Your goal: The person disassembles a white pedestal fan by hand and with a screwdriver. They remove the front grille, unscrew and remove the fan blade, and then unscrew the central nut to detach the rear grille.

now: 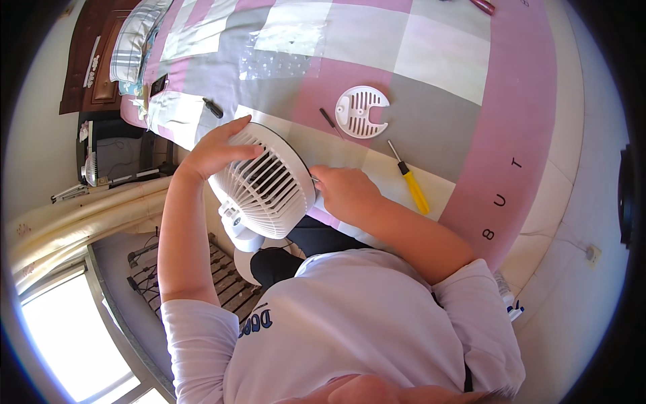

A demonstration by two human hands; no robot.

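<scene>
A white desk fan [272,195] with a slatted round grille is tilted at the bed's edge, above my legs. My left hand [219,151] grips its upper left rim, thumb lying over the grille slats. At the opposite rim, my right hand [346,192] is closed, fingertips against the fan's edge. A thin metallic bit shows at those fingertips, too small to name. Beyond the fan lie a round white slotted plastic cover [343,108] with a notch, a small dark screwdriver [328,118], and a yellow-handled screwdriver [412,185]. A short black tool [213,108] rests farther left.
The bed has a pink, grey and white checked sheet [431,101]. On it lie a clear plastic bag [279,57], a phone [159,85] and a dark red object [482,6] at the far edge. A slatted wooden rack [229,276] stands low at left.
</scene>
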